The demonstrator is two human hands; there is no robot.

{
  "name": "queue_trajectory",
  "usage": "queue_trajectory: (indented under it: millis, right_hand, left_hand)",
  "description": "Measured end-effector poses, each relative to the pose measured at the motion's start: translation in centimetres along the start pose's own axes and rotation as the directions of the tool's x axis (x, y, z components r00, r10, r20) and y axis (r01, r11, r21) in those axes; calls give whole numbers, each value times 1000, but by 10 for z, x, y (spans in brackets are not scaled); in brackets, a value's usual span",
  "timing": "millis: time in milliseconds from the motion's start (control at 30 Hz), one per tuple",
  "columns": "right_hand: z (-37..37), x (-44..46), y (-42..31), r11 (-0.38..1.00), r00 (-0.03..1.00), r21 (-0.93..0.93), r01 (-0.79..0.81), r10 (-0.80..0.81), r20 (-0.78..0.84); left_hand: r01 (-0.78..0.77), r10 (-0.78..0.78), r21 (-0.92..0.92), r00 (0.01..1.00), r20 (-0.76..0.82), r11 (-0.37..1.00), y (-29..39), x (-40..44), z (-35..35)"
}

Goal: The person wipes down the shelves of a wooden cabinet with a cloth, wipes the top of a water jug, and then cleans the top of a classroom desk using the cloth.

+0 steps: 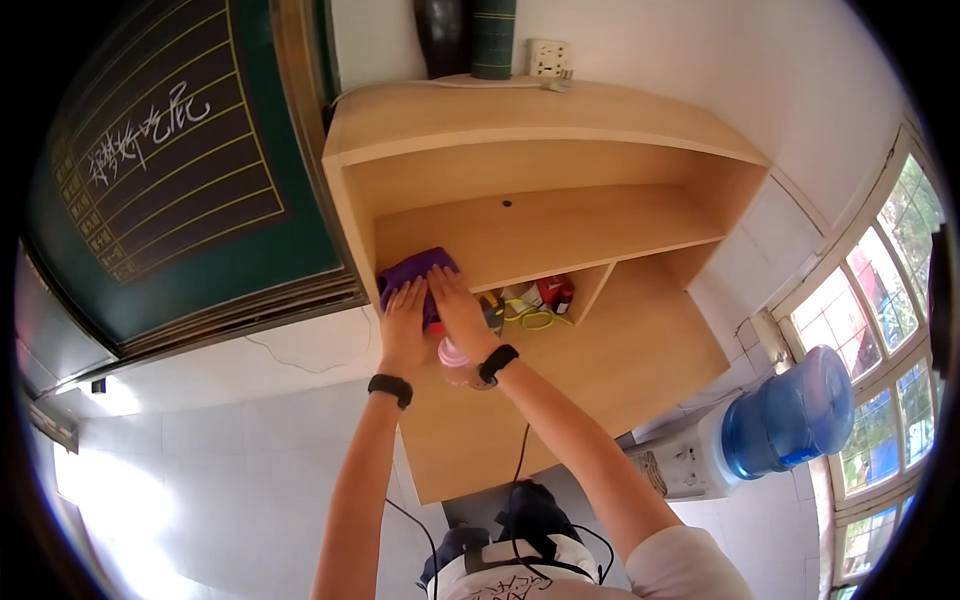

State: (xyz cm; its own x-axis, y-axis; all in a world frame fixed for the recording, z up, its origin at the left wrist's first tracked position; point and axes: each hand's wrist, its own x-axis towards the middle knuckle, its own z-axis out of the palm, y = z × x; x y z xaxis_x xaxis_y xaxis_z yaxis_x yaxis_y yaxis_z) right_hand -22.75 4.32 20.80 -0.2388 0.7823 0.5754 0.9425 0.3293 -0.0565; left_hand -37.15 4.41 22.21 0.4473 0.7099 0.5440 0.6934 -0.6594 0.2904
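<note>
The purple cloth [405, 269] lies bunched at the left end of the shelf [560, 232], over its front edge, close against the unit's upright side panel [352, 215] at 9 o'clock. The left hand [403, 318] and the right hand [455, 308] rest on it side by side; the fingers of both are extended and laid over the fabric, and whether any pinch it cannot be told.

From the cloth, bare shelf board runs toward 2 and 3 o'clock, leaving wide room sideways; the top board [540, 118] closes it in above. At 4 o'clock, under the shelf, a compartment holds a red box [550, 288] and a yellow-green cord [538, 321], with a divider [594, 292] beyond. At 5 o'clock a pink-topped container [453, 352] stands near the right wrist, partly hidden. The desktop [590, 385] opens out beyond it.

Farther out are the chalkboard [165, 150] at 10 o'clock, a green cylinder [493, 40] near 1, and a blue water bottle [790, 412] near 4.
</note>
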Motion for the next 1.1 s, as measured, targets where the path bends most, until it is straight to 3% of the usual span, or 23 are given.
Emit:
queue_trajectory:
  millis: [200, 333, 433, 667, 700, 900, 1100]
  right_hand:
    - [-3, -4, 9, 993, 996, -80, 88, -88, 2]
    - [-14, -4, 36, 978, 981, 82, 190, -193, 26]
    - [-26, -12, 62, 977, 981, 98, 188, -193, 36]
    - [-42, -54, 157, 983, 990, 118, 142, -138, -41]
    - [-55, -61, 172, 973, 992, 194, 125, -119, -39]
    - [-103, -105, 270, 986, 999, 167, -19, 26, -38]
    - [-132, -146, 324, 985, 992, 126, -120, 124, -27]
  left_hand:
    - [34, -39, 77, 997, 69, 996, 13, 4, -8]
    - [48, -70, 242, 994, 85, 969, 24, 15, 5]
    - [62, -104, 285, 985, 135, 957, 43, 31, 22]
    - [5, -55, 284, 985, 167, 959, 136, 68, 76]
    - [-11, -42, 284, 983, 180, 959, 150, 74, 85]
    - [-108, 82, 215, 988, 129, 971, 214, 123, 175]
    - [-194, 170, 200, 977, 131, 960, 276, 142, 213]
